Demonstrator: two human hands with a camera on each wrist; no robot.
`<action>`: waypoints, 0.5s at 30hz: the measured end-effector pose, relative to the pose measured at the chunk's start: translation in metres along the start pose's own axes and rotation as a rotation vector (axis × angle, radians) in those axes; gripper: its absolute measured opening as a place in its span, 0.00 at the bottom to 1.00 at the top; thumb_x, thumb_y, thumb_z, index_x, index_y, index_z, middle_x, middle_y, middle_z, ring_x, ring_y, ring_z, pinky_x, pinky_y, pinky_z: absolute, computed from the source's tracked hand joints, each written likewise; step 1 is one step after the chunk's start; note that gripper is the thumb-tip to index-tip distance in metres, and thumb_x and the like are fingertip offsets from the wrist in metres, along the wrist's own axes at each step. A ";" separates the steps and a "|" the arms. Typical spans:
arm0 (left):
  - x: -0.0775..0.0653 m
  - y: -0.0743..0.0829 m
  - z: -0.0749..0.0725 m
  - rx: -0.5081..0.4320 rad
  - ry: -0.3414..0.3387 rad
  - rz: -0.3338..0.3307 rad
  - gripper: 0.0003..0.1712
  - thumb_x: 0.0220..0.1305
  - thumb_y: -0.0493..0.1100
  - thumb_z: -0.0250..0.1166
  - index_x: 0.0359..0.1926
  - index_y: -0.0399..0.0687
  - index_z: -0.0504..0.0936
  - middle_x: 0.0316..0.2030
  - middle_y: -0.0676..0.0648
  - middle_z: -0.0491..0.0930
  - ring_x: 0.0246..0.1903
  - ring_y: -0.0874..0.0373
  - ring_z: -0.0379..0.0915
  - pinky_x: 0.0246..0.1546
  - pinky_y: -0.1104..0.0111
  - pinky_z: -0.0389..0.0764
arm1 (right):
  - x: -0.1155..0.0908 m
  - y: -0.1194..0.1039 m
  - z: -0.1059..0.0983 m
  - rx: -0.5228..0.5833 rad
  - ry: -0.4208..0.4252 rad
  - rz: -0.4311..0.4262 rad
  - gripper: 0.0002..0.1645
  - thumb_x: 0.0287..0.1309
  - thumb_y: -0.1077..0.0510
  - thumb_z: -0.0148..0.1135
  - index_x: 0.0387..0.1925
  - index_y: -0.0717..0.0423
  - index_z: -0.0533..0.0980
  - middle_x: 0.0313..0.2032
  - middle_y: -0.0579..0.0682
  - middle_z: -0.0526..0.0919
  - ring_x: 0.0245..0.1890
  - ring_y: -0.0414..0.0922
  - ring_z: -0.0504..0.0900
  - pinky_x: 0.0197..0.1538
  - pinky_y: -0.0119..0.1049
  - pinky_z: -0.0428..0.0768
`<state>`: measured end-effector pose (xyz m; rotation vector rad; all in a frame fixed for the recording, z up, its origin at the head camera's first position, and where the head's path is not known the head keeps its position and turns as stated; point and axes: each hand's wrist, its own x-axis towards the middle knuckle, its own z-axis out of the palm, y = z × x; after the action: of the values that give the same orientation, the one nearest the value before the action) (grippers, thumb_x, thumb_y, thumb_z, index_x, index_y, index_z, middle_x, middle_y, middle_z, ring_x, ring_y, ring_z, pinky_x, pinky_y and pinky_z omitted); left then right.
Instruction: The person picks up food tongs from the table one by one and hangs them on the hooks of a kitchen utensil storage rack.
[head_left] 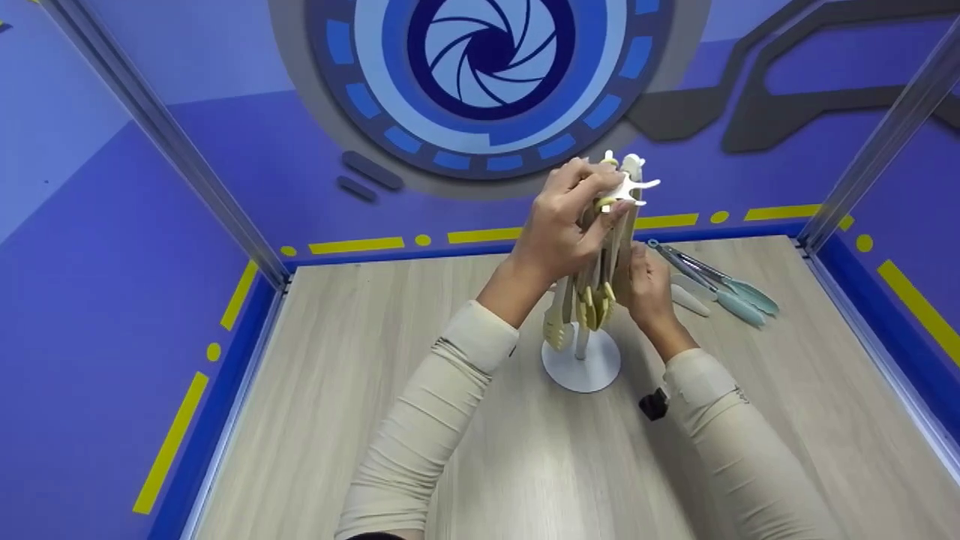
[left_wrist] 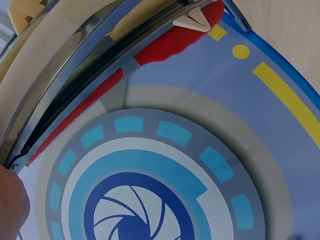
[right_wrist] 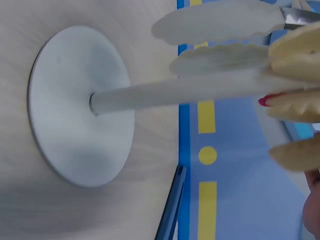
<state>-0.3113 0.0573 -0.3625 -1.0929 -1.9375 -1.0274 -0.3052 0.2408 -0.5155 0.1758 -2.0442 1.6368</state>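
Observation:
A white stand with a round base point(head_left: 582, 375) and a slim pole point(right_wrist: 150, 96) carries several kitchen tongs with cream tips point(head_left: 596, 307). My left hand point(head_left: 570, 206) is at the top, finger and thumb pinching the white hooked head point(head_left: 634, 187) of the stand. Lower on the right side, my right hand point(head_left: 651, 289) holds tongs against the hanging bunch, its thumb upright; its other fingers are mostly hidden. In the left wrist view, steel tongs arms point(left_wrist: 55, 95) with red parts point(left_wrist: 175, 42) pass close by. Grey-white tongs tips point(right_wrist: 217, 24) show beside the pole in the right wrist view.
On the table point(head_left: 360, 390), teal tongs point(head_left: 739, 300) lie at the back right. Near them a pale grey-white tip point(head_left: 690, 300) shows beside my right hand. Blue printed panels point(head_left: 225, 165) with metal corner posts point(head_left: 172, 142) enclose the table at the back and sides.

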 end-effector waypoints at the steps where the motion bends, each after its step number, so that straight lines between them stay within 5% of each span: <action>1: 0.000 0.000 0.000 0.002 -0.001 -0.001 0.17 0.74 0.49 0.69 0.55 0.43 0.87 0.54 0.42 0.84 0.58 0.48 0.79 0.69 0.68 0.76 | 0.000 0.002 -0.002 -0.006 0.006 0.011 0.33 0.86 0.45 0.39 0.40 0.60 0.84 0.29 0.30 0.81 0.34 0.33 0.78 0.42 0.25 0.75; 7: 0.000 0.001 -0.001 0.003 -0.010 -0.025 0.16 0.75 0.48 0.68 0.56 0.45 0.87 0.54 0.43 0.83 0.57 0.50 0.78 0.67 0.73 0.75 | 0.003 0.030 -0.020 -0.109 -0.006 0.108 0.35 0.87 0.44 0.36 0.49 0.64 0.84 0.42 0.46 0.87 0.45 0.39 0.83 0.55 0.31 0.78; 15: -0.002 0.004 -0.001 0.016 -0.026 -0.051 0.17 0.76 0.49 0.67 0.57 0.46 0.87 0.55 0.44 0.82 0.58 0.52 0.78 0.65 0.77 0.74 | 0.004 0.083 -0.056 -0.454 -0.114 0.242 0.26 0.81 0.48 0.53 0.65 0.63 0.76 0.70 0.65 0.75 0.74 0.63 0.69 0.78 0.64 0.63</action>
<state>-0.3067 0.0574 -0.3628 -1.0579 -2.0005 -1.0277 -0.3251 0.3162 -0.5783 -0.1469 -2.5456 1.2666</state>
